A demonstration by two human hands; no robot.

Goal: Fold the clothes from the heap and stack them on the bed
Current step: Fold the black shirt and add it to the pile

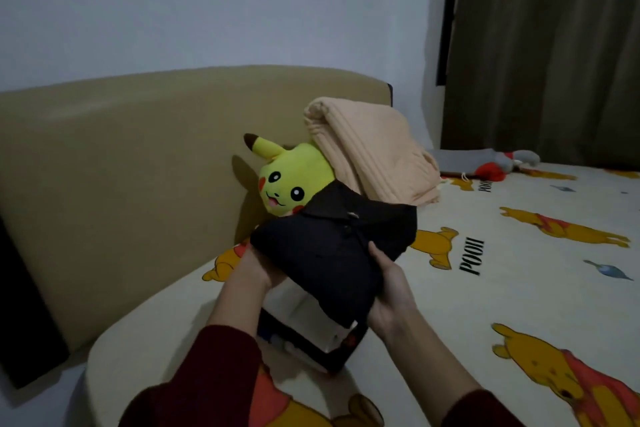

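Hands (254,272) (389,291) gripping folded black shirt (332,246), fingers curled round both sides.
Lowering flat onto stack (311,333), keeping edges level, probably neatest.

Dim, bluish indoor light, no glare. Soft shadow left of the yellow plush (294,180) on the headboard (138,163). Slightly soft throughout; wide-angle bending at edges.

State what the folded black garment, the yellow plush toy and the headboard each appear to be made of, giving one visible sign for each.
Folded black garment: matt woven cloth, probably cotton; it creases softly and has a collar with a button. Yellow plush toy: short-pile synthetic fleece, going by its fuzzy, rounded surface. Headboard: smooth tan padded covering, possibly faux leather; a faint sheen shows along its top.
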